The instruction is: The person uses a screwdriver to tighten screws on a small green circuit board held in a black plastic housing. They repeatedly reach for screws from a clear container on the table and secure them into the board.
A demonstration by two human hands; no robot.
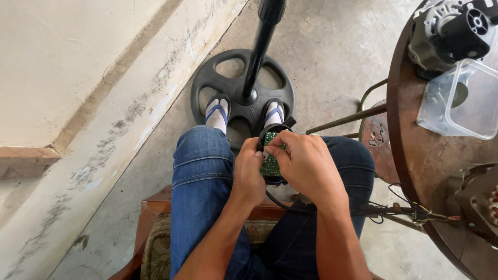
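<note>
Right hand (307, 163) at frame centre, curled closed over a small green circuit board (270, 165), fingertips pressing the board's upper edge, knuckles hiding most of its right half. Left hand (248, 173) just beside, closed round the left flank of the black round housing (273, 136) bearing the board, thumb side against the board's lower left edge. Board thus pinched between both hands, only a narrow green strip in sight between the fingers, housing rim peeking out above and below. Black cable (280, 202) trailing down from under the housing, running right across the lap toward a bundle of wires (404, 211) at the lower right.

Below the hands, blue jeans (199, 181) over both knees, seated on a reddish wooden seat (153, 207) with a patterned cushion. Above the hands, two feet in blue-strapped sandals (218, 111) resting on the black round fan base (241, 91), its black pole (262, 41) rising to the top edge of the frame. At the right edge, a round brown table (415, 155) carrying a grey electric motor (446, 33) in the upper right corner, a clear plastic container (459, 101) just below it, and part of another metal assembly (480, 199) lower down. Pale stained wall filling the upper left, concrete floor between.
</note>
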